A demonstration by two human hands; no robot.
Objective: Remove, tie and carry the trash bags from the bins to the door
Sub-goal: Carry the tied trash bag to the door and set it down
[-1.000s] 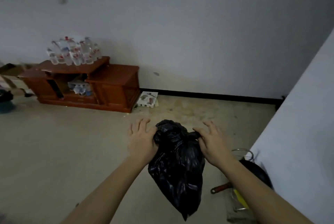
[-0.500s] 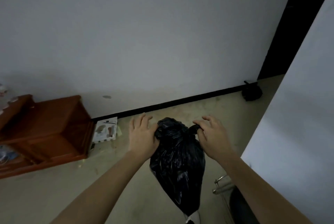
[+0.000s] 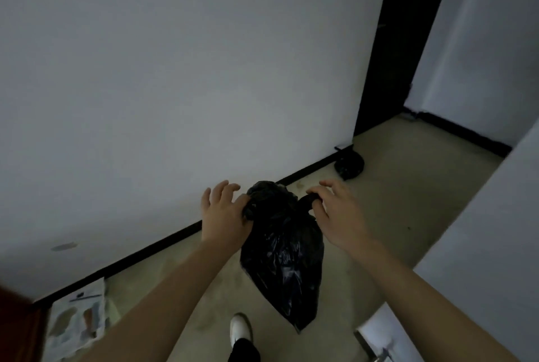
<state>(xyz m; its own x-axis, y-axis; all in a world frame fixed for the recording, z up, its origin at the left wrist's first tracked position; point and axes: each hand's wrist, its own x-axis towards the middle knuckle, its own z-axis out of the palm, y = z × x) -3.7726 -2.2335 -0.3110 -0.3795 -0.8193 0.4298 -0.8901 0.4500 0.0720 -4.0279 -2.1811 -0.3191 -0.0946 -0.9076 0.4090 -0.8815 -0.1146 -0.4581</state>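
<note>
On the left hand point(image 3: 224, 214), thumb and forefinger pinch the bunched plastic at the left side of the bag's neck, while the other fingers point(image 3: 223, 187) stand spread and lifted off it. The right hand point(image 3: 339, 214) mirrors this: thumb and forefinger pinch a short twisted ear of plastic at the right side of the neck, and the remaining fingers point(image 3: 331, 184) arch loosely above it. Between the two hands hangs the black trash bag point(image 3: 283, 248), out of any bin and clear of the floor point(image 3: 388, 201), its gathered top level with the knuckles and its weight sagging to a point at the near end.

The neck looks closed up. Whether the knot is fully drawn cannot be told from here, as the folds are dark and crumpled. My reading is that the tying step is at its end and the carry is under way, since a white shoe point(image 3: 240, 328) is planted ahead on the floor below the bag.

Far right, a second black bag point(image 3: 349, 164) lies on the floor against the baseboard point(image 3: 175, 237), just beside the dark doorway point(image 3: 388, 49). That seems to be the drop spot. The next move calls for a firm outward pull on both ears to seat the knot, then walking far and right and lowering the bag beside the other one.

Near left, a printed packet point(image 3: 77, 318) lies beside the corner of a wooden cabinet point(image 3: 14, 329).
</note>
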